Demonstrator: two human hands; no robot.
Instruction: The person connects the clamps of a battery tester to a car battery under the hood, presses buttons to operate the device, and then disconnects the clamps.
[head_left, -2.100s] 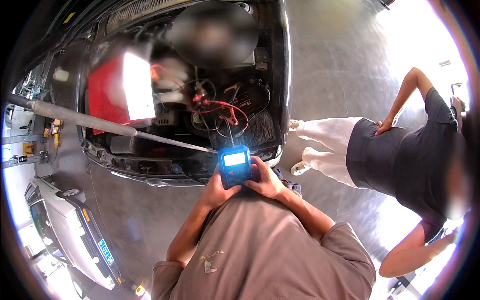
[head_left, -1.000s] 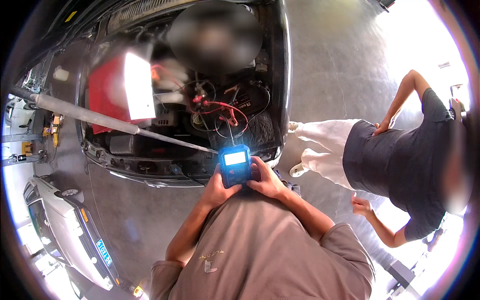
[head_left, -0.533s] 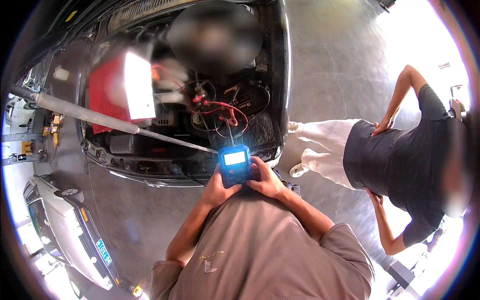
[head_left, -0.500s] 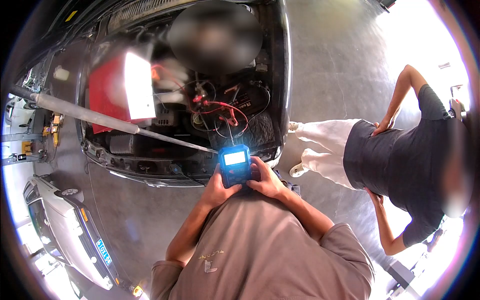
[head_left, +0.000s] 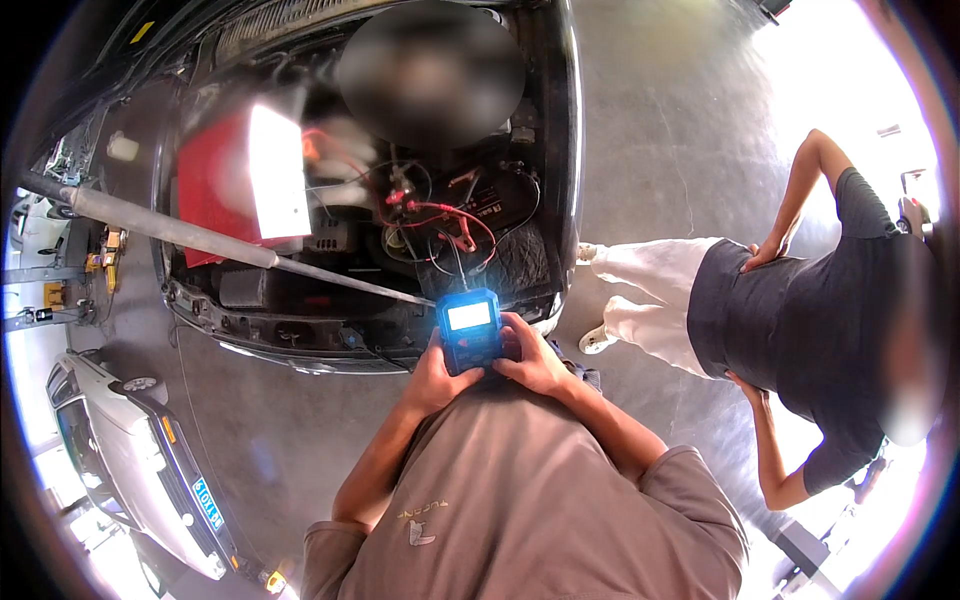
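Note:
Between my two hands I hold a blue handheld battery tester (head_left: 472, 345) with a lit screen, in front of my body. My left hand (head_left: 438, 378) wraps its left side, thumb on the lower face. On the right side, my right hand (head_left: 534, 362) grips it the same way, thumb near the buttons. A thin cable runs from the tester's top into the open engine bay. There, a red clamp (head_left: 463, 236) and red and black leads lie by a dark car battery (head_left: 497, 208).
A metal prop rod (head_left: 190, 232) slants across the engine bay from the left. A red box-like object (head_left: 215, 180) with a bright white panel sits in the bay. A person in a dark shirt (head_left: 790, 315) stands at right, hands at the waist. A silver car (head_left: 130, 460) is at lower left.

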